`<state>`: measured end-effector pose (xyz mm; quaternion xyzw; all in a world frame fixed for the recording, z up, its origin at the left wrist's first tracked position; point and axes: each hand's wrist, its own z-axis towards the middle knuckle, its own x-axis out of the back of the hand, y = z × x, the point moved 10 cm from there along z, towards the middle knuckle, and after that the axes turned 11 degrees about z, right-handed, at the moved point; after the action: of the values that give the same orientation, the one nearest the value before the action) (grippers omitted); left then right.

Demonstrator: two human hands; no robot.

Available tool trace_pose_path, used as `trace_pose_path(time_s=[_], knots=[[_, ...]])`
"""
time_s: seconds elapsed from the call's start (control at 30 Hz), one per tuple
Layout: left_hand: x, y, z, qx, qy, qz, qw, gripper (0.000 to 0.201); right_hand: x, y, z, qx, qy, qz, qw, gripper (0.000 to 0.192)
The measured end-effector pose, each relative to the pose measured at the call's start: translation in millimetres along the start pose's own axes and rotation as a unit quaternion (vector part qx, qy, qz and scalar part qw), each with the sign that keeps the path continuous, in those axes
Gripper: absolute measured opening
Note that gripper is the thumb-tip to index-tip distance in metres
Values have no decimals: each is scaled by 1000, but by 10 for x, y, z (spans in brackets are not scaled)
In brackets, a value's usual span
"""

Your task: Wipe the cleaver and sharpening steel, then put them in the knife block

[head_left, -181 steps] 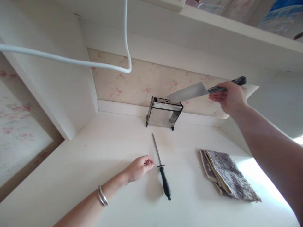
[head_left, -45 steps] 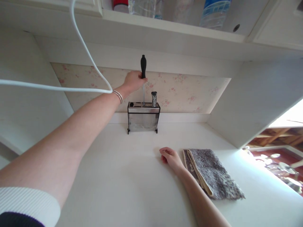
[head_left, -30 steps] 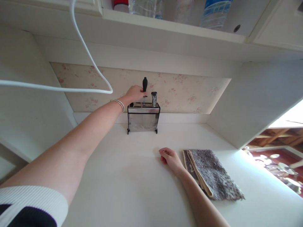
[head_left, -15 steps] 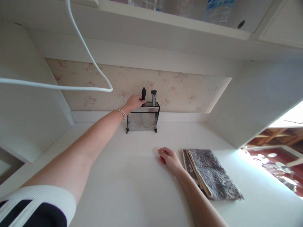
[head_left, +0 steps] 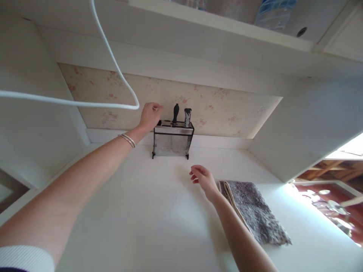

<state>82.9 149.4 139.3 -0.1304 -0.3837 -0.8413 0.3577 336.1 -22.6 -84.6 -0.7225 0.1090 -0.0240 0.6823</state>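
A knife block [head_left: 173, 145] with clear sides and a dark frame stands against the back wall. From its top slots rise a black handle [head_left: 176, 112] and a grey-and-black patterned handle [head_left: 187, 117]. Just above the block's left end is my left hand [head_left: 151, 115], apart from both handles. Its fingers are loosely bent, with a gap at the thumb and nothing visible in them. My right hand [head_left: 202, 179] hovers over the white counter with loosely curled, parted fingers and nothing in it. Beside its wrist lies a folded grey towel [head_left: 252, 207].
A white cable [head_left: 109, 49] hangs close in front at the upper left. Overhead is a white cabinet shelf [head_left: 221, 41] with a plastic-wrapped pack [head_left: 275, 15]. White side panels [head_left: 306, 113] flank the counter, and shiny dishware [head_left: 337, 207] shows beyond at right.
My left hand has let go of the black handle and moved left and slightly up. The handle stays in the block. My right hand has risen slightly and its fingers have loosened.
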Motion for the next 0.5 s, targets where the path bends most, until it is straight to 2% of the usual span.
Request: trace_pose_path(time_s=[0.1,0.2,0.27,0.37,0.5], knots=[[110,-364,-137,54,-28,-35,998,37,72,-385,247,49,42,-3,998,36],[-25,-755,-447,143,-104,-108,978,42,54,-726,530,82,66,-18,994,41],[-151,-906,-685,179,-144,-132,964,47,1,-887,709,82,75,-29,993,46],[-309,-949,-968,200,-187,-153,950,53,-120,-1032,933,62,75,-30,995,54],[-448,-761,-1169,193,-244,-214,926,52,-317,-1117,1115,38,50,-22,998,48]])
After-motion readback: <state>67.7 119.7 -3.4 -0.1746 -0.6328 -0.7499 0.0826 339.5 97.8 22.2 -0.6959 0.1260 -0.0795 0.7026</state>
